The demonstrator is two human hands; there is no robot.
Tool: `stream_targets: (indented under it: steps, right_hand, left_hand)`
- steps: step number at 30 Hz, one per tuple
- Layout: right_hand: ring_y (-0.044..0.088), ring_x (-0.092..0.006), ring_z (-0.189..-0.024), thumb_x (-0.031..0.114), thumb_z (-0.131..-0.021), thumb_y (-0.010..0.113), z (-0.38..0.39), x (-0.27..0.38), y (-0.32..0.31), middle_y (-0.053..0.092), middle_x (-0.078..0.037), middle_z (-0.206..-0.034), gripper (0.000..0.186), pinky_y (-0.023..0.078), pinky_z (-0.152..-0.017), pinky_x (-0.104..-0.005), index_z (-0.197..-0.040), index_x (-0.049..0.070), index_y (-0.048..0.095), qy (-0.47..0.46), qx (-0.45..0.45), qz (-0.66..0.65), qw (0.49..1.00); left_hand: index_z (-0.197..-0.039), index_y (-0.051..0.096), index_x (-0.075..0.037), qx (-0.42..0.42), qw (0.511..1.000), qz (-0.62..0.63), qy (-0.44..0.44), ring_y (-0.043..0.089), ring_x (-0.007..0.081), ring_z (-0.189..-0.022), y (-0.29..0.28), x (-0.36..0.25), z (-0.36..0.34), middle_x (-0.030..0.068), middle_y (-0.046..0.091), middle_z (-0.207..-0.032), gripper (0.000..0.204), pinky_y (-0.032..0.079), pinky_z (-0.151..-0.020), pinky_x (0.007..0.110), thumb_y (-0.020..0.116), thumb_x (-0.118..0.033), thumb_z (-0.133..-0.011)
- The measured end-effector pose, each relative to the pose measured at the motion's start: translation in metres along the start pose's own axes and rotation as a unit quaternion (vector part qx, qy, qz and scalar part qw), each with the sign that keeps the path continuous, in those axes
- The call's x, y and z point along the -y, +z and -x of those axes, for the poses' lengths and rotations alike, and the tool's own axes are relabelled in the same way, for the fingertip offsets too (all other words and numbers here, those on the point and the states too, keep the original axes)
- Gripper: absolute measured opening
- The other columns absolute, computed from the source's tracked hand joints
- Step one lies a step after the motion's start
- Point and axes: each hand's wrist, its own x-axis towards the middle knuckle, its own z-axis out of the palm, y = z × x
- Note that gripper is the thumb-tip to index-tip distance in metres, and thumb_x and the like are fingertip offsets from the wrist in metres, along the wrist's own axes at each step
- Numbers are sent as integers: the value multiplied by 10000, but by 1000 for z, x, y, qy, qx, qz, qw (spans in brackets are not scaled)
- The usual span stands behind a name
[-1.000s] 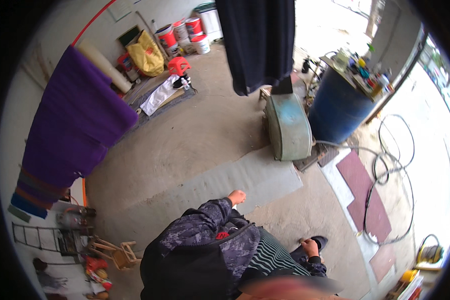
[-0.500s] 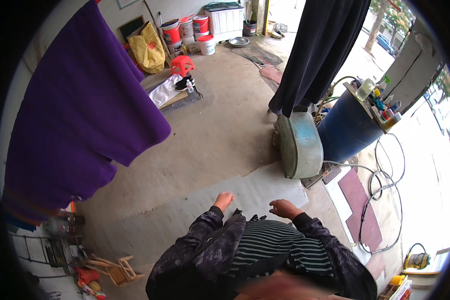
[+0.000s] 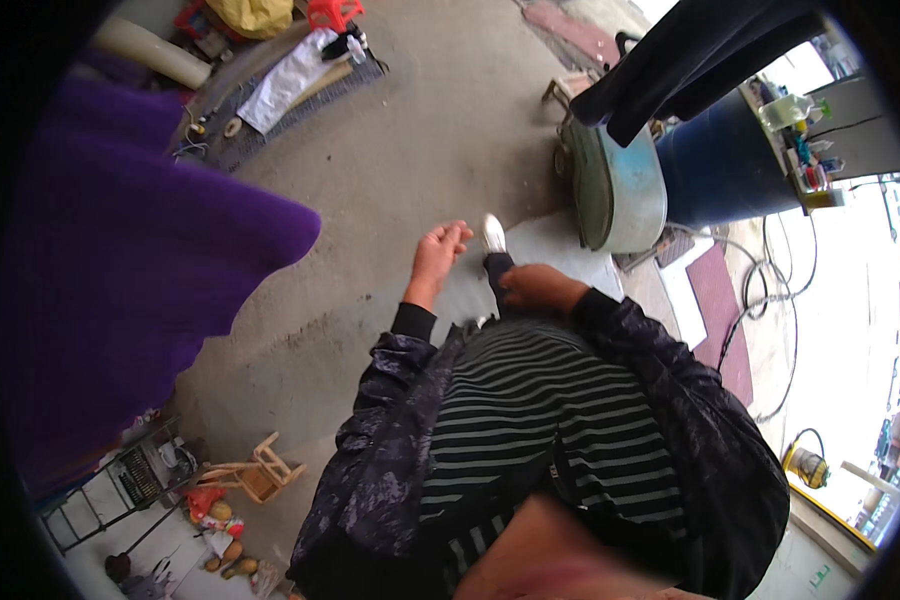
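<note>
My left hand (image 3: pixel 438 252) is raised over the floor, its fingers loosely bent and apart with nothing visible in them. My right hand (image 3: pixel 538 286) is curled low in front of my striped shirt (image 3: pixel 540 390), over my dark trouser leg; whatever it may hold is hidden. Beyond them shows my white shoe (image 3: pixel 493 236) on a grey strip of floor. A large purple cloth (image 3: pixel 140 270) hangs at my left, and dark hanging cloth (image 3: pixel 670 70) is at the upper right.
A pale green metal housing (image 3: pixel 620 190) and blue barrel (image 3: pixel 720 160) with bottles stand ahead-right, beside coiled hose (image 3: pixel 770 290). A mat (image 3: pixel 230 155) with white cloth and red stool (image 3: pixel 335 14) lie farther left. A wooden chair (image 3: pixel 265 470) is at lower left.
My view has tipped downward and the purple cloth is nearer. Both hands have moved forward and up in the picture, the right one curling in front of me. My white shoe has appeared.
</note>
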Motion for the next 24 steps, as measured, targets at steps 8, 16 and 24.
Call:
stream_targets:
  steps: [8,16,24]
  right_hand:
    - [700,-407,-967,308,-939,702,-132,-78,-84,715,-175,-974,278,544,-868,-514,-990,37,671,-47,-5,-144,989]
    - [705,-397,-976,283,-923,712,-249,-221,-218,730,-147,-1022,245,566,-821,-512,-1033,64,708,-18,-59,-177,982]
    - [694,-400,-816,242,-923,740,-355,-336,-358,706,-180,-885,235,560,-705,-477,-1062,53,739,33,-187,-197,962]
  left_hand:
    - [-1097,706,-41,-105,992,-1,-67,407,12,-551,-33,-62,-111,-56,555,-718,534,341,-487,190,523,-543,-1100]
    - [-1017,677,-19,-102,984,21,-142,349,27,-519,-28,-144,-292,-72,444,-631,706,293,-474,218,454,-687,-1066]
    - [-1024,657,-28,-89,991,35,-93,325,28,-503,-54,-247,-446,-82,398,-603,699,251,-460,225,454,-696,-1061]
